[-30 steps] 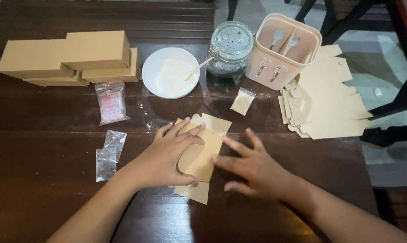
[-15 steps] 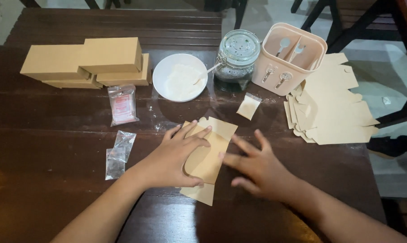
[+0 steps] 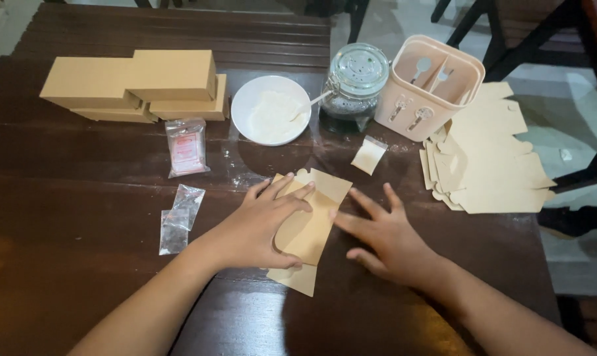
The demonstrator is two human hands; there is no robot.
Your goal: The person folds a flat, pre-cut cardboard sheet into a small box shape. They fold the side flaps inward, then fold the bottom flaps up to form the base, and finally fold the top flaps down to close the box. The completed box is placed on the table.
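Observation:
A flat tan cardboard box blank [image 3: 315, 224] lies on the dark wooden table [image 3: 81, 198] in front of me. My left hand [image 3: 259, 224] rests flat on its left part, fingers spread and pressing down. Just right of the blank, my right hand [image 3: 384, 234] lies palm down, fingers apart, with its fingertips at the blank's right edge. Neither hand grips anything.
Folded tan boxes [image 3: 137, 86] are stacked at the back left. Behind the blank stand a white bowl of powder [image 3: 272, 109], a glass jar [image 3: 351, 82] and a pink utensil caddy [image 3: 430, 86]. Flat blanks [image 3: 489, 158] pile at the right. Small plastic packets [image 3: 186, 146] [image 3: 178, 217] [image 3: 368, 155] lie about.
Both hands stay on the blank with little movement. The view has shifted slightly, so everything sits a bit further right in the frame.

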